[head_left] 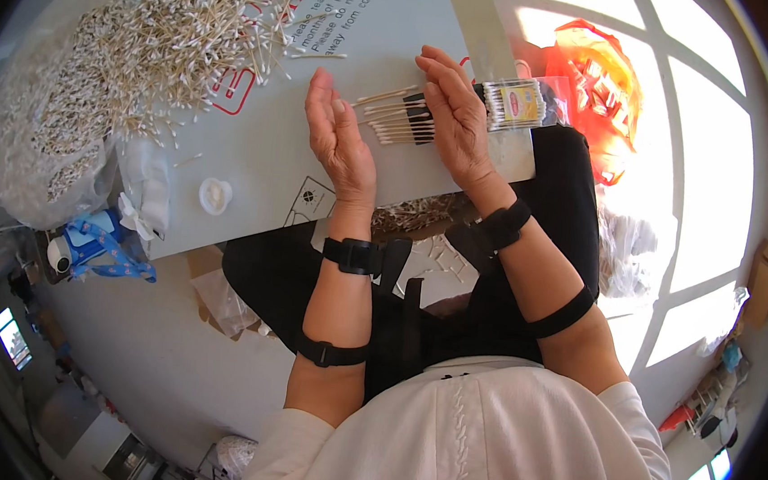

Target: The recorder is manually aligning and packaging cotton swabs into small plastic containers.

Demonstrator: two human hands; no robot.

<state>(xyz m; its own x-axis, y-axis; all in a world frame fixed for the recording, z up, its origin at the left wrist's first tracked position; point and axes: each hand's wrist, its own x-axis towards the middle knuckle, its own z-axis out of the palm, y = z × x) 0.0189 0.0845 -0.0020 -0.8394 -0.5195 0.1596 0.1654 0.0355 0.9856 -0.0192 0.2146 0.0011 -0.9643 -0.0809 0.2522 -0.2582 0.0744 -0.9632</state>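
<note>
A small row of cotton swabs (393,123) lies on the grey table between my two hands, with a dark strip across its middle. My left hand (345,142) is just left of the row, open, fingers stretched out and palm turned inward. On the other side my right hand (458,124) is also open, its fingers straight and slanting over the right end of the swabs. Whether either hand touches the swabs I cannot tell. Beyond my right hand lies a clear packet of cotton swabs (514,104) with a yellow label, partly hidden by that hand.
A big heap of loose cotton swabs (193,26) spills from a clear plastic bag (26,149) at the left. A small white cup (215,196) stands near the table's front edge. An orange-red bag (599,85) of packets is at the right. Loose swabs lie below the table edge.
</note>
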